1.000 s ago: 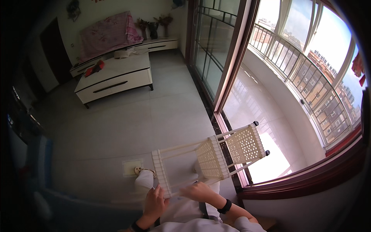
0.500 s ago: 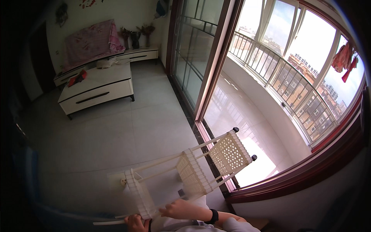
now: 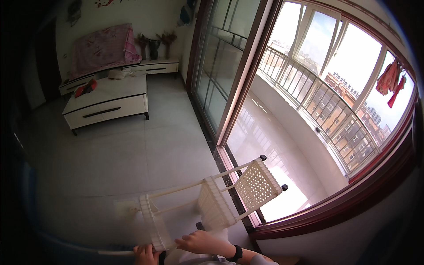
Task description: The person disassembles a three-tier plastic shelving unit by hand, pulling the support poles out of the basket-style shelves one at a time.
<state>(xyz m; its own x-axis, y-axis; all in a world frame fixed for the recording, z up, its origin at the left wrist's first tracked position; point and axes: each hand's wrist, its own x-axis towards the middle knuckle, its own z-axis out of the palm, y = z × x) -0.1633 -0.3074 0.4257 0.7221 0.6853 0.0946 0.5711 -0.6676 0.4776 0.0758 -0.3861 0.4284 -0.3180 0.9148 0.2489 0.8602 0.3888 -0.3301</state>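
A white woven shelf rack [image 3: 216, 201] with several tiers lies tilted on its side in front of me, its posts pointing to the far right. Dark round feet [image 3: 263, 157] cap the posts at its far end. My left hand [image 3: 146, 255] is closed around the near corner of the closest tier, beside a white post. My right hand [image 3: 198, 242], with a black band on the wrist, is held by that same tier with its fingers curled together. Whatever the right fingers pinch is too small to make out. A pale haze blurs part of the near tiers.
A white low table [image 3: 106, 99] stands at the far left, before a long low cabinet [image 3: 161, 67] with vases and a pink floral cloth [image 3: 105, 47]. A sliding glass door [image 3: 225, 57] borders the balcony with its railing [image 3: 329, 106]. Red cloths [image 3: 388, 79] hang there.
My view has shifted slightly, so the room and the rack sit a little differently in the picture. Both hands stay at the near tier, the right one still curled.
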